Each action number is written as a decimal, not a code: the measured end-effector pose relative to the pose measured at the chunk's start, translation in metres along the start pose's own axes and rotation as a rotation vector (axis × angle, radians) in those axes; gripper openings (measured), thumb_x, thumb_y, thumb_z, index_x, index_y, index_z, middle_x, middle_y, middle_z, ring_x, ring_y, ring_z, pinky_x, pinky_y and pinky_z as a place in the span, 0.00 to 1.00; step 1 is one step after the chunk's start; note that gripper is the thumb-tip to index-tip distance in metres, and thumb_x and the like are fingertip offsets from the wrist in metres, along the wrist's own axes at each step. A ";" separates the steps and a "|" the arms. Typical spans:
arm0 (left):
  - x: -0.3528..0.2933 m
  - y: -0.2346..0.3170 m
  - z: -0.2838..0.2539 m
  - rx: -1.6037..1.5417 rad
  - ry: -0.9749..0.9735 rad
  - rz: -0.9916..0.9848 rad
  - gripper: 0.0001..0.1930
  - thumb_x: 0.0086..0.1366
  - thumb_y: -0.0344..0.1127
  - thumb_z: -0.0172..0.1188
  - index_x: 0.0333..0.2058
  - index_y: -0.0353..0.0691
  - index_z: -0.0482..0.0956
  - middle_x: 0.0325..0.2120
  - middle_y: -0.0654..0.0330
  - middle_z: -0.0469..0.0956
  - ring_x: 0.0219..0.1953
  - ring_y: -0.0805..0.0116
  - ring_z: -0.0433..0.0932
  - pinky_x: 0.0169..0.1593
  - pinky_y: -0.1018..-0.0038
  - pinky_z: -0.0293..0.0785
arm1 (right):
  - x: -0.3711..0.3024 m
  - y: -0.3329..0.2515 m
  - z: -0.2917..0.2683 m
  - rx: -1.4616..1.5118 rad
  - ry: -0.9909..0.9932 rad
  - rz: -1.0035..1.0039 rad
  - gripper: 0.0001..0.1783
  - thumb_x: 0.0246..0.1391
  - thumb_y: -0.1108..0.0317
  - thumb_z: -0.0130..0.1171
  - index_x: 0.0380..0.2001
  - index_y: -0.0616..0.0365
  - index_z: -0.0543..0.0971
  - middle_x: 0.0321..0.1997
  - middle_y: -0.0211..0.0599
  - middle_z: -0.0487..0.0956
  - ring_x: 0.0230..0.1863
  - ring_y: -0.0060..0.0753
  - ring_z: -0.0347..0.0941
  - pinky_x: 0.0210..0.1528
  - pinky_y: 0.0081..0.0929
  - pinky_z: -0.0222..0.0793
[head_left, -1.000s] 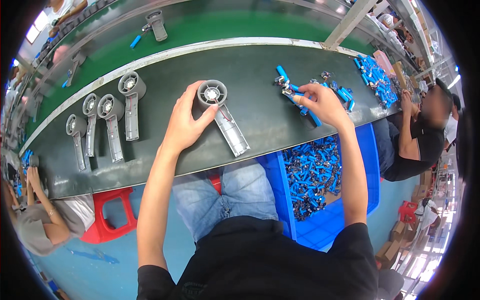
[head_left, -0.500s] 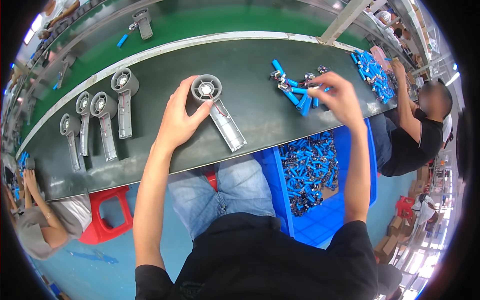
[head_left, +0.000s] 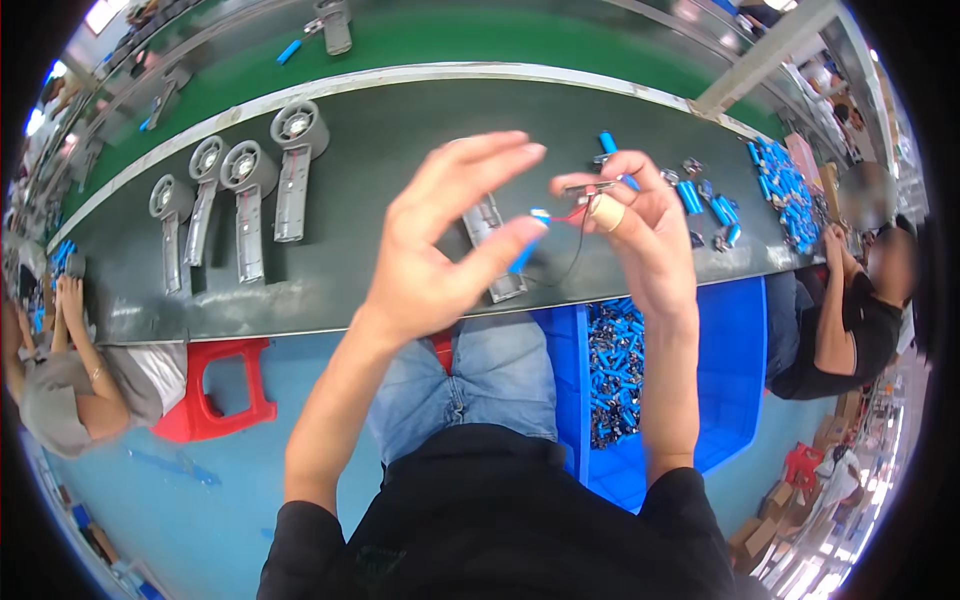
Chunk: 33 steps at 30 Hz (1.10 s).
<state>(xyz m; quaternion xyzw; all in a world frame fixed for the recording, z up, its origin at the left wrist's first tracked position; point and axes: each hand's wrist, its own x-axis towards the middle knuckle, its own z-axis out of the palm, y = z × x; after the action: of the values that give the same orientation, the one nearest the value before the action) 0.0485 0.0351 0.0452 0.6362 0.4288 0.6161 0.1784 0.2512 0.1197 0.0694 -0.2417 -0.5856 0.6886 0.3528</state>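
My right hand [head_left: 645,220] pinches a small circuit board [head_left: 588,188] between thumb and fingers, with a yellowish wrap on one digit. Red and dark wires run from the board to a blue cylindrical battery [head_left: 522,257], partly hidden behind my left thumb. My left hand [head_left: 440,240] is spread, its fingers stretched out and the thumb tip next to the battery; whether they touch I cannot tell. Beneath my hands, a grey fan housing's open handle [head_left: 505,285] lies on the dark table [head_left: 380,120]; my left hand hides its round end.
Several grey fan housings [head_left: 248,170] stand at left. Loose batteries with boards [head_left: 690,197] lie at right, beside a larger pile [head_left: 785,190]. A blue bin [head_left: 725,375] of batteries is by my lap. Beyond the table edge runs a green belt [head_left: 430,35]. Co-workers sit on both sides.
My right hand has lifted a wired battery and board from the small pile and brought it left. My left hand has let go of the fan housing and spread above it.
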 end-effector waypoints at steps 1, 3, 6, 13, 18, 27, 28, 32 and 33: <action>-0.002 0.004 0.000 -0.041 -0.024 0.004 0.23 0.55 0.26 0.67 0.52 0.36 0.80 0.53 0.49 0.77 0.58 0.57 0.74 0.61 0.65 0.67 | 0.001 0.011 0.004 0.094 -0.043 0.037 0.19 0.59 0.67 0.63 0.50 0.56 0.69 0.50 0.47 0.81 0.45 0.25 0.79 0.48 0.24 0.72; -0.008 0.003 0.000 -0.025 0.005 -0.010 0.20 0.55 0.23 0.67 0.49 0.34 0.81 0.51 0.49 0.79 0.55 0.57 0.76 0.59 0.66 0.69 | 0.006 0.024 0.016 0.174 -0.105 0.094 0.18 0.59 0.66 0.62 0.49 0.56 0.70 0.48 0.42 0.82 0.44 0.26 0.79 0.47 0.26 0.73; -0.025 -0.011 -0.007 -0.031 0.039 0.002 0.14 0.61 0.19 0.61 0.46 0.31 0.81 0.47 0.49 0.80 0.52 0.58 0.78 0.56 0.67 0.72 | 0.008 0.033 0.029 0.155 -0.122 0.159 0.15 0.64 0.65 0.57 0.50 0.58 0.72 0.47 0.39 0.82 0.43 0.28 0.79 0.45 0.26 0.73; -0.054 -0.019 -0.024 -0.213 0.219 -0.319 0.10 0.68 0.23 0.55 0.47 0.30 0.77 0.47 0.52 0.80 0.49 0.67 0.79 0.54 0.72 0.73 | 0.002 0.039 0.026 -0.504 0.077 0.136 0.13 0.57 0.69 0.63 0.44 0.60 0.81 0.36 0.28 0.78 0.28 0.15 0.67 0.34 0.15 0.64; -0.055 -0.017 -0.024 -0.295 0.209 -0.446 0.11 0.69 0.24 0.55 0.48 0.31 0.78 0.49 0.52 0.79 0.51 0.68 0.77 0.54 0.72 0.73 | 0.006 0.060 0.032 -0.811 0.035 -0.030 0.08 0.50 0.73 0.68 0.36 0.58 0.86 0.33 0.26 0.74 0.23 0.13 0.60 0.27 0.17 0.57; -0.054 -0.039 -0.013 -0.280 0.180 -0.501 0.12 0.67 0.26 0.57 0.48 0.32 0.81 0.47 0.57 0.75 0.45 0.73 0.77 0.49 0.74 0.74 | 0.024 0.083 0.045 -0.669 0.044 -0.220 0.07 0.52 0.74 0.67 0.37 0.60 0.85 0.34 0.27 0.75 0.23 0.12 0.62 0.24 0.14 0.55; -0.055 -0.039 -0.014 -0.278 0.179 -0.503 0.12 0.67 0.26 0.57 0.48 0.32 0.81 0.47 0.57 0.75 0.45 0.73 0.77 0.49 0.74 0.74 | 0.025 0.085 0.045 -0.667 0.044 -0.219 0.07 0.52 0.74 0.67 0.37 0.60 0.85 0.34 0.27 0.75 0.23 0.12 0.62 0.24 0.14 0.55; -0.051 -0.033 -0.014 -0.401 0.131 -0.554 0.10 0.68 0.25 0.57 0.46 0.31 0.80 0.41 0.59 0.76 0.41 0.74 0.77 0.46 0.76 0.74 | 0.028 0.086 0.042 -0.662 0.001 -0.229 0.07 0.55 0.74 0.64 0.38 0.62 0.82 0.34 0.28 0.75 0.25 0.14 0.65 0.26 0.15 0.59; -0.049 -0.031 -0.014 -0.402 0.134 -0.566 0.09 0.68 0.25 0.56 0.45 0.31 0.80 0.40 0.60 0.76 0.38 0.75 0.78 0.44 0.77 0.75 | 0.029 0.084 0.040 -0.689 -0.035 -0.219 0.08 0.56 0.73 0.64 0.38 0.63 0.82 0.34 0.29 0.75 0.26 0.15 0.66 0.27 0.16 0.61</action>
<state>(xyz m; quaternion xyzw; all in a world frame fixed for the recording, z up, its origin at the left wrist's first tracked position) 0.0314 0.0114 -0.0070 0.4025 0.4689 0.6546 0.4355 0.1855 0.1110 -0.0025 -0.2704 -0.8116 0.4132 0.3122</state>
